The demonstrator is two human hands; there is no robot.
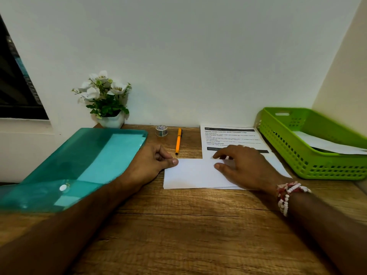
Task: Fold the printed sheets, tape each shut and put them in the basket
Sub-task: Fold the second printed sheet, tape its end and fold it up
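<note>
Wooden desk [178, 225]: hands [148, 165] [245, 167] hold printed sheet [188, 173], text illegible.

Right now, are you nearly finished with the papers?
Not yet. Done: white paper already lies in the green basket. In hand: the left hand pinches a corner of the folded sheet while the right hand presses it flat. Left: the tape roll sits unused by the wall, and a printed sheet lies unfolded underneath.

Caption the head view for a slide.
Left hand pinches the folded printed sheet, right hand presses it flat; tape roll, pen and basket nearby.
</note>
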